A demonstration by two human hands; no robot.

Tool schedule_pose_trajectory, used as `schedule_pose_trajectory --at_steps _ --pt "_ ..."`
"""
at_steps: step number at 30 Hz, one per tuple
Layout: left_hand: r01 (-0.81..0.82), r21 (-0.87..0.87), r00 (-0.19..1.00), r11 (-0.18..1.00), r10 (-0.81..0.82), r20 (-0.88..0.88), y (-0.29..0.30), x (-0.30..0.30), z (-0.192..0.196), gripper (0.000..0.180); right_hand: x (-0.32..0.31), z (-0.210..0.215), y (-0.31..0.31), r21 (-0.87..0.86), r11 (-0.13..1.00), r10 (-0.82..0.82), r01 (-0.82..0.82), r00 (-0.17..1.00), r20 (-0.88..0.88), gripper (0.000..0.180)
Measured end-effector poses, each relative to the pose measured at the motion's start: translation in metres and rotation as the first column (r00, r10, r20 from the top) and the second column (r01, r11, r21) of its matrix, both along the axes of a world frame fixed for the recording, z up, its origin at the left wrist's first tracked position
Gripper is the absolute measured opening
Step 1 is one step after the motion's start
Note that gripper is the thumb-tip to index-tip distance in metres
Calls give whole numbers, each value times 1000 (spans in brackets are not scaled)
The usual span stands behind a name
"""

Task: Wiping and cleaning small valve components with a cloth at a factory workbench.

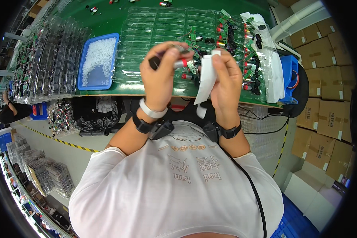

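My left hand (158,81) is raised over the front of the green bench, its fingers closed around a small motor (181,63) with a red band. A black part (154,62) shows at the same fingers; whether it is joined to the motor I cannot tell. Close by on the right, my right hand (227,85) pinches a white strip (206,77) between thumb and fingers. The strip hangs toward my body, its lower end curling. Beneath both hands lie clear plastic blister trays (137,43), with several red-banded motors and green circuit boards (225,29) on their right side.
A blue tray (81,75) of small whitish pieces stands left of the blister trays. Stacked clear trays (47,59) fill the bench's far left. At the right are a white sheet (272,75) and a blue tape dispenser (288,79). Cardboard boxes (319,83) are piled beyond.
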State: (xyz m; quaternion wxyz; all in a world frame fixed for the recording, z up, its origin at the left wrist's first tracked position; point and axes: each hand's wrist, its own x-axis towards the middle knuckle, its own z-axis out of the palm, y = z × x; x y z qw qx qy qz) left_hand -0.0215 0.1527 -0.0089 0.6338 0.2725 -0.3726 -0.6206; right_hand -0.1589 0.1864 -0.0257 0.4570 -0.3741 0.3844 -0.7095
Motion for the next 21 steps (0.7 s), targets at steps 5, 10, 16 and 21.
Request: schedule_pose_trajectory --at_steps 5,10,16,21 --pt "565 290 788 772 -401 -467 -12 21 -10 18 -1 5 -5 -253 951 136 -175 977 -164 12" --pt "726 353 666 590 -476 -574 8 19 -13 20 0 6 -11 -270 868 363 -417 903 -228 10" --pt "799 312 579 515 -517 -630 21 40 -22 24 3 14 -16 -310 703 436 -640 732 -523 28" --pt "760 363 644 539 -698 -312 20 71 -22 30 20 -5 -14 -280 782 552 -557 828 -103 19"
